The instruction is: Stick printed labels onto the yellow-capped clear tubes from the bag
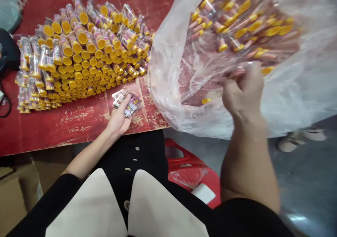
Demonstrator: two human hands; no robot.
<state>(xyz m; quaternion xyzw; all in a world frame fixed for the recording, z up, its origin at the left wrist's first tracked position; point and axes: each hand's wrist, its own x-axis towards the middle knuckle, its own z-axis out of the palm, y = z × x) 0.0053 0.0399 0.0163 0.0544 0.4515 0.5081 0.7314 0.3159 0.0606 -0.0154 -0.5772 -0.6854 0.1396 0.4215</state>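
Observation:
My left hand (121, 119) is closed around several small printed packets (131, 104) in clear wrap, just above the front edge of the table. At the mouth of a large clear plastic bag (165, 65), my right hand (244, 86) has its fingers curled together; what they hold, if anything, is blurred. Inside the bag lie loose pink tubes with yellow caps (255, 26), beyond my right hand. A tall stack of wrapped tubes with yellow ends (85, 65) stands left of the bag, beyond my left hand.
The red table (86, 119) has a worn surface. A dark object (9, 51) and a clear bag (10, 8) are at its left end. Below are a red stool (210, 180) with a white item (203, 193), cardboard (13, 195) at left and shoes (289, 143) at right.

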